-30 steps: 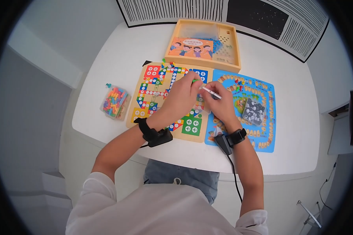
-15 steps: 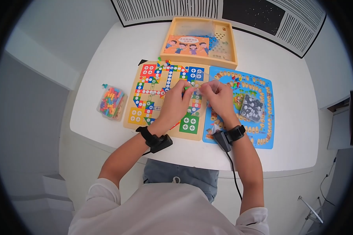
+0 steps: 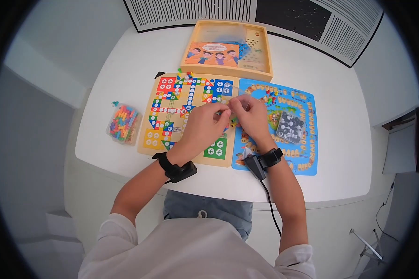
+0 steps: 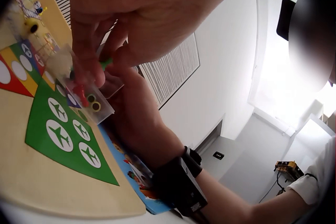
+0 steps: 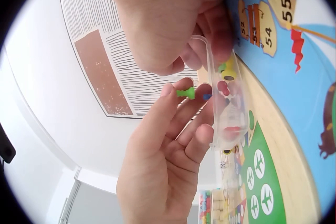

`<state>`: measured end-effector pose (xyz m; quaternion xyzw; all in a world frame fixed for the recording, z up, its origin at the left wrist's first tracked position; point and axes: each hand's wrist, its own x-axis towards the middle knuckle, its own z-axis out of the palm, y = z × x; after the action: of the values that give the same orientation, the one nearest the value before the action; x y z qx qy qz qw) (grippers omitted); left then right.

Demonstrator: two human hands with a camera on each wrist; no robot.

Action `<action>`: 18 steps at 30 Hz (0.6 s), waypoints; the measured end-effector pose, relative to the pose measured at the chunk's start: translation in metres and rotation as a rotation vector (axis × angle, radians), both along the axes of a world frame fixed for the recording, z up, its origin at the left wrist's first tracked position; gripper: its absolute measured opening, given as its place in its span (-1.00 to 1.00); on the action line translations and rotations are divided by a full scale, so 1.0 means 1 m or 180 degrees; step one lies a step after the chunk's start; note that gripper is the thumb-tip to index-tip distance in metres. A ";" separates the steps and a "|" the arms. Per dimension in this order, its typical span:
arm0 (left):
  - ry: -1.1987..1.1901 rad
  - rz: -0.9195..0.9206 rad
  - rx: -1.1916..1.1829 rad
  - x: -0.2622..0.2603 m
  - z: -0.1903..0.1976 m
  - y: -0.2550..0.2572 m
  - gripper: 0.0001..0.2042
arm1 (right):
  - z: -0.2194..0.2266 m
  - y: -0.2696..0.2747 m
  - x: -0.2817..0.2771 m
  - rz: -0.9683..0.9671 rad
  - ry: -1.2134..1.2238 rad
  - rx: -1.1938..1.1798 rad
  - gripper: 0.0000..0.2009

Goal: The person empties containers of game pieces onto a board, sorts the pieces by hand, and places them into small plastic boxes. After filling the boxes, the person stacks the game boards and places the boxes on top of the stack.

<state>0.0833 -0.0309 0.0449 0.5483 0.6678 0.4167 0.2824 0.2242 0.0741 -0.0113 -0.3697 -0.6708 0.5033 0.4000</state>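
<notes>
Over the ludo-style board (image 3: 156, 135), my left hand (image 3: 204, 124) pinches a small green game pawn (image 5: 187, 94) between thumb and fingertip; the head view hides that pawn behind the fingers. My right hand (image 3: 252, 119) grips a clear plastic box (image 5: 231, 116) by one end, its fingers curled at the wall. Inside the box lie several pawns in red, yellow and other colours, among them a red pawn (image 4: 80, 95). In the right wrist view, the left hand's other fingers overlap the box's rim, with the green pawn just outside it.
A blue number-path board (image 3: 307, 158) adjoins on the right, bearing a clear box of black and white pieces (image 3: 291, 128) and loose coloured pawns (image 3: 271, 97). At left stands a box of colourful pegs (image 3: 124, 123). Behind is a wooden tray (image 3: 228, 70) with an orange booklet (image 3: 212, 54).
Both hands have come a little nearer the body, staying close together. The green piece that showed at the left fingertips is now hidden in the head view. The head view has shifted slightly.
</notes>
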 end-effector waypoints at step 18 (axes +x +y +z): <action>0.1942 0.0857 -0.0636 -0.133 0.002 -0.014 -0.38 | -0.005 0.002 -0.001 0.0066 -0.0162 0.0004 -0.70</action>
<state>-0.0501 -0.0445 0.0469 0.5243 0.8253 0.1997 0.0645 0.2236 0.0759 -0.0166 -0.3750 -0.6849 0.4975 0.3778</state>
